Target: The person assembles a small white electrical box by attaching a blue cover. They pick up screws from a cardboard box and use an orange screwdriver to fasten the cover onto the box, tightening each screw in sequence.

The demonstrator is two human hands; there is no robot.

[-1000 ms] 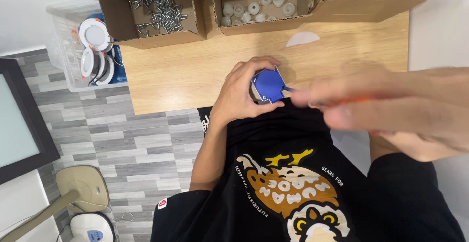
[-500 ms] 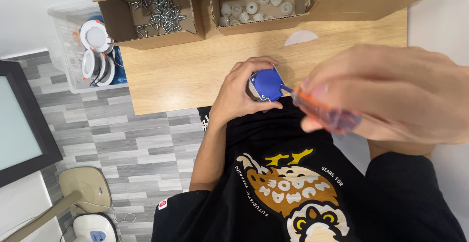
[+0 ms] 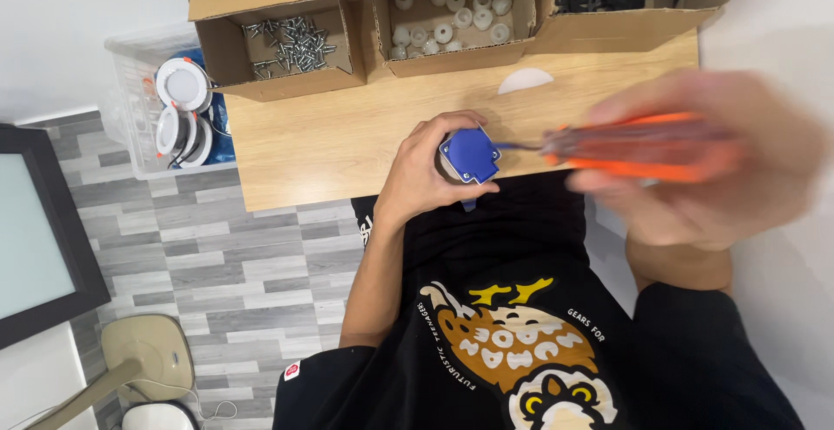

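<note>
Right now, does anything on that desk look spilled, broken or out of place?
Nothing stands out. The screws and white caps sit inside their cardboard boxes; the left hand grips a blue part, and the right hand is motion-blurred around an orange screwdriver.

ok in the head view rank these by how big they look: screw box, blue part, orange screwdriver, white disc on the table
1. screw box
2. orange screwdriver, though it is close to the camera and blurred, so unsure against the box
3. blue part
4. white disc
</note>
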